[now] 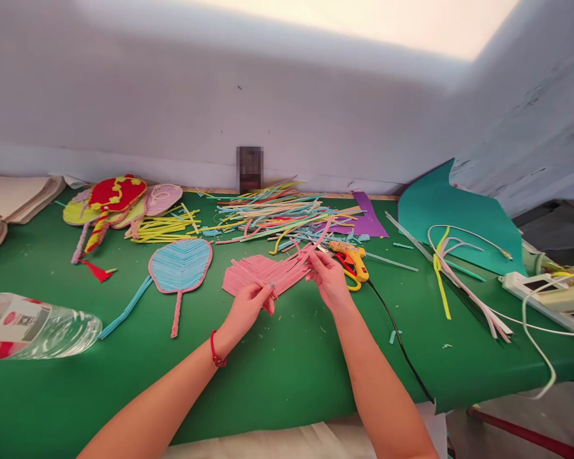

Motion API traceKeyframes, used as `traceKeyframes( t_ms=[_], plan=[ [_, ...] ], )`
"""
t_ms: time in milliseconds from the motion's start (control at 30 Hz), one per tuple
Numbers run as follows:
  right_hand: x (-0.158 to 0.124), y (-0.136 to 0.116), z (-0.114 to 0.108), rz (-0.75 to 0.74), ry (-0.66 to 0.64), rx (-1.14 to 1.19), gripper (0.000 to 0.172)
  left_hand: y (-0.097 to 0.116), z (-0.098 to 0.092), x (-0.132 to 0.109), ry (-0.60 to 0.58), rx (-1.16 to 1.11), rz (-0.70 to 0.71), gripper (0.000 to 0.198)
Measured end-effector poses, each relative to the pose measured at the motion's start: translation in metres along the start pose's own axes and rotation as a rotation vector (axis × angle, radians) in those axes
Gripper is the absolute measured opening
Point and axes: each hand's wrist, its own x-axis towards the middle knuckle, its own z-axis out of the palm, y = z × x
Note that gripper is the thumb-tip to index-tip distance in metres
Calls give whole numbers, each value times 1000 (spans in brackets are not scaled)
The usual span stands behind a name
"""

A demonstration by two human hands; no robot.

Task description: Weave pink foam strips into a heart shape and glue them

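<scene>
A flat pink panel of pipe cleaners [251, 269], laid in a slanting leaf-like pattern, rests on the green tabletop, with loose ends fanning out at its right. At its near edge, my left hand [254, 299] is closed with thumb and fingers pinched on the pink pipe cleaners. My right hand [326, 274] pinches the loose pink ends at the right, one strip sticking up above the fingers. Just beyond it lie a yellow glue gun [351, 255] and yellow-handled scissors [352, 279]. A finished blue fan with pink edging [180, 264] lies to the left.
A pile of coloured pipe cleaners [282, 213] spreads along the back. More fans [117, 194] lie at the back left, above a plastic bottle [43, 326]. At right are a teal sheet [459, 220], a power strip [545, 296] and a black cord [402, 347].
</scene>
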Motion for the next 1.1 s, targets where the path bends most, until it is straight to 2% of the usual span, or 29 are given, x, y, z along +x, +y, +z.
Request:
traceKeyframes(
  t_ms=[200,300,467,567,667,767,867,933,1100],
  plan=[
    [-5,-1,6,8,22,-77,29,-2,2,-2,-23,44,-7,40],
    [-4,-2,5,58,45,-102,31,4,3,-8,-24,160,26,47],
    [-2,6,5,227,-27,-208,38,21,-6,-24,-187,622,-46,54],
    [-2,12,5,287,-66,-281,35,31,-23,-39,-246,1012,21,43],
    [-3,16,7,313,-79,-332,31,34,-42,-56,-292,1194,63,43],
    [-7,19,12,317,-69,-365,29,27,-49,-72,-275,1272,242,38],
    [-13,20,17,275,-22,-389,29,13,-41,-84,-185,1284,521,31],
    [-19,21,19,249,19,-394,31,3,-34,-89,-142,1268,654,29],
    [-33,28,17,291,87,-370,38,-10,-24,-84,-122,1356,771,27]
  ],
)
